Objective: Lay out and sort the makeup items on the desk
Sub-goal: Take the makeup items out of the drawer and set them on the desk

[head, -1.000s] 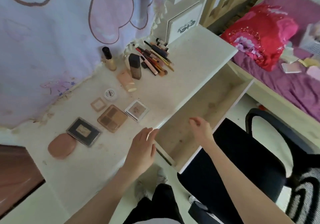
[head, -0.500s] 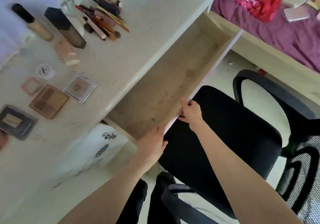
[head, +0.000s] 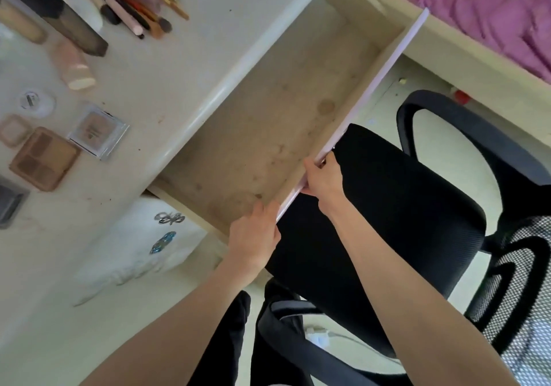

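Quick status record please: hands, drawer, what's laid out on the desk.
left hand: on the drawer front
right hand: grips the same front
drawer: pulled open, nothing visible inside
desk: brushes, palette, clear compact, small jar
chair: right behind the drawer front

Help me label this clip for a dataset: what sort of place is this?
Most likely a bedroom with a small vanity desk: a bed with purple bedding stands right beside it, makeup brushes and palettes lie on top, and a black office chair sits at the open drawer.
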### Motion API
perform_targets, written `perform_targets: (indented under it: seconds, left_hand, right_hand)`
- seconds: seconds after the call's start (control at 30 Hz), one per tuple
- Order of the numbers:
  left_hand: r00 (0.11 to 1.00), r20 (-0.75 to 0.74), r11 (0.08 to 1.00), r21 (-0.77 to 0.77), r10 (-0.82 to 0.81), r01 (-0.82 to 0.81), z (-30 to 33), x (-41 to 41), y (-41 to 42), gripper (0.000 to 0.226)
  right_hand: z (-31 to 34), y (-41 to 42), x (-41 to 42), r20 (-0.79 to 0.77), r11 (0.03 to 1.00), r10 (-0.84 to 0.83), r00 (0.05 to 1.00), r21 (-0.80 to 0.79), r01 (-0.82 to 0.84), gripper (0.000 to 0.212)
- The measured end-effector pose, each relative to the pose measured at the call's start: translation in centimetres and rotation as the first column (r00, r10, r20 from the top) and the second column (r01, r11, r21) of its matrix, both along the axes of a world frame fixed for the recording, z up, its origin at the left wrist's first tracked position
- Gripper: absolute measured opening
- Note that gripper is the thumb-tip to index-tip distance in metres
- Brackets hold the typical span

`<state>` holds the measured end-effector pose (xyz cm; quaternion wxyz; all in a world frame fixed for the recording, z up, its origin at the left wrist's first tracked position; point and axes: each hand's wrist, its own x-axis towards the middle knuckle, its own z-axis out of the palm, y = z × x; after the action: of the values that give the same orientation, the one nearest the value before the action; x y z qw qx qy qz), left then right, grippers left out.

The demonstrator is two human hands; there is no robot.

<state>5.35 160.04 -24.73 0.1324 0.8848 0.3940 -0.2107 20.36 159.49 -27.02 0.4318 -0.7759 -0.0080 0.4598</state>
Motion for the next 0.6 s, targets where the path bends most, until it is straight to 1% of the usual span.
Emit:
perform_targets:
  seconds: [0.13, 0.2, 0.3, 0.4, 0.5, 0.6]
  left_hand:
    - [1.0, 0.0, 1.0, 0.008, -0.001, 0.0, 1.0, -0.3, 0.5, 0.033]
    - [1.0, 0.03, 0.999, 0.033, 0.002, -0.003, 1.8, -0.7, 0.9, 0.032]
    - [0.993, 0.115, 0.999, 0.028, 0.028, -0.032, 3.0, -1.8, 1.8, 0.032]
    - [0.986, 0.149, 0.997, 0.016, 0.068, -0.071, 3.8, -3.1, 3.6, 0.031]
    - [0.975, 0.204, 0.995, 0.029, 0.092, -0.1, 4.1, -4.0, 5.3, 0.028]
    - [0.978, 0.206, 0.995, 0.084, 0.029, -0.047, 4.3, -4.2, 6.4, 0.029]
  right_hand:
    - [0.8, -0.2, -0.5, 0.0, 0.998, 0.008, 1.0, 0.056, -0.008, 0.052]
    - [1.4, 0.0, -0.6, -0.007, 0.995, 0.017, 1.0, 0.096, -0.017, 0.059]
    - [2.9, 0.6, -0.8, -0.067, 0.987, 0.005, 0.998, 0.158, 0.006, 0.061]
    - [4.0, 1.5, -1.6, -0.164, 0.974, -0.005, 0.986, 0.223, 0.042, 0.062]
    - [4.3, 2.5, -2.4, -0.165, 0.96, 0.012, 0.986, 0.278, 0.036, 0.064]
    - [4.5, 3.9, -2.5, -0.158, 0.953, 0.036, 0.987, 0.302, 0.013, 0.062]
